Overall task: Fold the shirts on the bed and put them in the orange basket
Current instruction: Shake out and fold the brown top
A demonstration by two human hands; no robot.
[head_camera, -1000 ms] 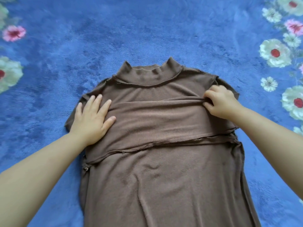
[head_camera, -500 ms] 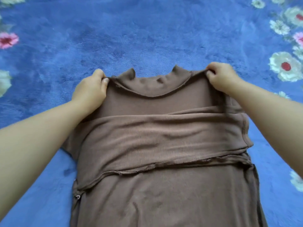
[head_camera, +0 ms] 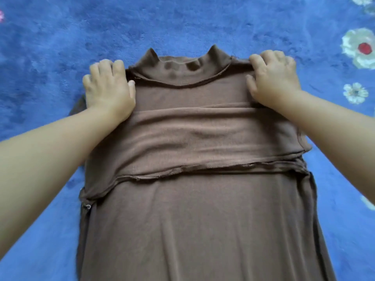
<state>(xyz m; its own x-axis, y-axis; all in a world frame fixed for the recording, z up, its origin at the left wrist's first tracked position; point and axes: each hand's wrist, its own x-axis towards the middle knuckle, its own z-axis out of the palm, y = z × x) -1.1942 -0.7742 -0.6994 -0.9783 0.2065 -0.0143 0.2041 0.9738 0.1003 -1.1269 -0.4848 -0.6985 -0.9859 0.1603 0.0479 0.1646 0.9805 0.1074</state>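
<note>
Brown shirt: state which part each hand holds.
Both hands grip the brown shirt at its shoulders: left hand beside the collar's left, right hand beside its right.

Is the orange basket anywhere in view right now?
No, only the brown shirt, both hands at its shoulders, left hand and right hand, and the blue blanket show.
</note>
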